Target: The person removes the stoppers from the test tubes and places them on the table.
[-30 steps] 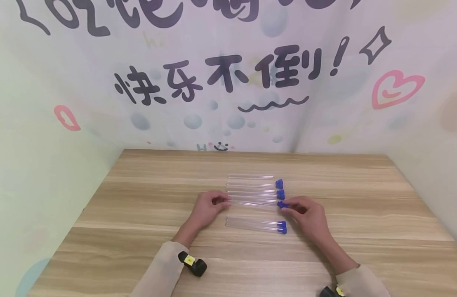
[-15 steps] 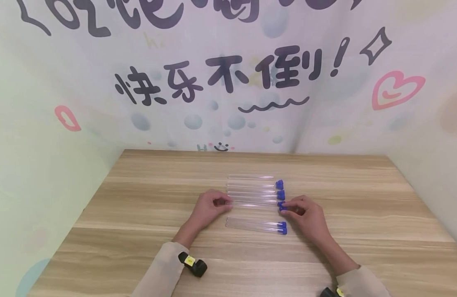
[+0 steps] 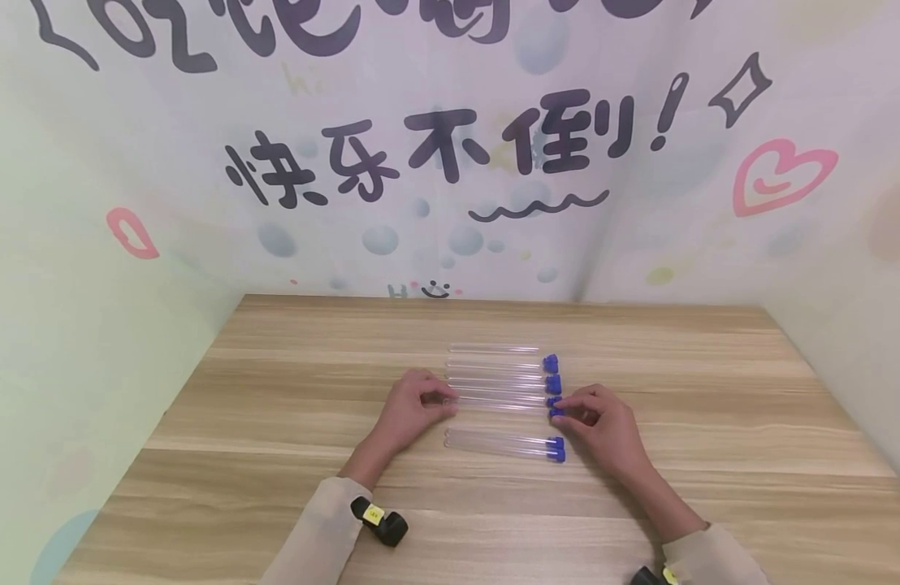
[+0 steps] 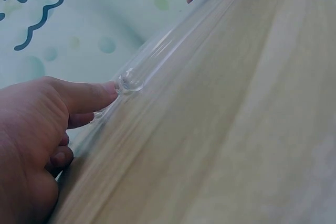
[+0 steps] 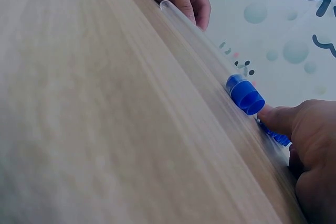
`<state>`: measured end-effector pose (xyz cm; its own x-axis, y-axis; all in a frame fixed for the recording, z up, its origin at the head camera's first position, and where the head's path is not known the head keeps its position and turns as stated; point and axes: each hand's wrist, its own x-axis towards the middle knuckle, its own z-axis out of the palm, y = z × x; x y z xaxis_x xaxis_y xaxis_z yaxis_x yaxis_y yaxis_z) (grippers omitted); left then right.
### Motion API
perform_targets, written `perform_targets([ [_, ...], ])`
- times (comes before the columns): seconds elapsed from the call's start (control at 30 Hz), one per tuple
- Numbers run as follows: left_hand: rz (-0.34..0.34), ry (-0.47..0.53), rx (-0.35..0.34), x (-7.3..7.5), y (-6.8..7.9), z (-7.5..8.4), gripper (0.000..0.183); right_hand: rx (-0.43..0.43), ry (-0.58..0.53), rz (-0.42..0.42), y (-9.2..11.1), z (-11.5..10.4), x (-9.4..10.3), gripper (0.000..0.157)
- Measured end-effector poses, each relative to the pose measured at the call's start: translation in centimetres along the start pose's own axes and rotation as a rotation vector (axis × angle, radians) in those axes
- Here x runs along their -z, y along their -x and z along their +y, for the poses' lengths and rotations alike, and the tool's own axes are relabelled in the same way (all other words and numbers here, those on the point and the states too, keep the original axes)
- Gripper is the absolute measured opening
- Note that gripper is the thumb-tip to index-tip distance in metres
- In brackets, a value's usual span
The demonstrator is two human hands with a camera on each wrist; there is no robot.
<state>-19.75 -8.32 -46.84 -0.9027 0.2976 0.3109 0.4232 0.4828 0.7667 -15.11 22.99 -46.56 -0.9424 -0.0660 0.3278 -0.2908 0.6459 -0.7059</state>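
Clear test tubes (image 3: 494, 387) with blue caps lie side by side on the wooden table, caps to the right. My left hand (image 3: 417, 400) holds the rounded ends of the nearer tubes in this group between thumb and forefinger. In the left wrist view, its thumb tip touches a tube's rounded end (image 4: 131, 80). My right hand (image 3: 603, 418) has its thumb and forefinger at two blue caps (image 3: 556, 413) of the same tubes, pinching them together. Closer to me, two more capped test tubes (image 3: 494, 443) lie together.
At the far side of the group lies a test tube (image 3: 494, 349) with no blue cap showing. The wooden table (image 3: 311, 341) ends at a printed backdrop (image 3: 333, 260). A black wrist camera (image 3: 380, 522) sits on the left sleeve.
The nearest tube in the far group has shifted slightly toward me, and a second blue cap now shows between the right fingers. The left hand has edged slightly right.
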Motion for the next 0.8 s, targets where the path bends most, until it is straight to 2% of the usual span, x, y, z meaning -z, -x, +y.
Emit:
perform_targets([
  [0.23,-0.017,-0.040,-0.001,-0.03,-0.06,-0.14,0.015,0.018,-0.008,-0.001,-0.03,0.24,-0.09,0.019],
  [0.5,-0.019,-0.042,0.004,-0.10,-0.09,-0.17,0.015,0.024,-0.017,-0.003,0.00,0.16,-0.16,0.020],
  [0.8,-0.023,-0.031,-0.007,-0.03,-0.06,-0.04,0.017,0.001,-0.039,0.008,-0.06,0.14,-0.03,0.010],
])
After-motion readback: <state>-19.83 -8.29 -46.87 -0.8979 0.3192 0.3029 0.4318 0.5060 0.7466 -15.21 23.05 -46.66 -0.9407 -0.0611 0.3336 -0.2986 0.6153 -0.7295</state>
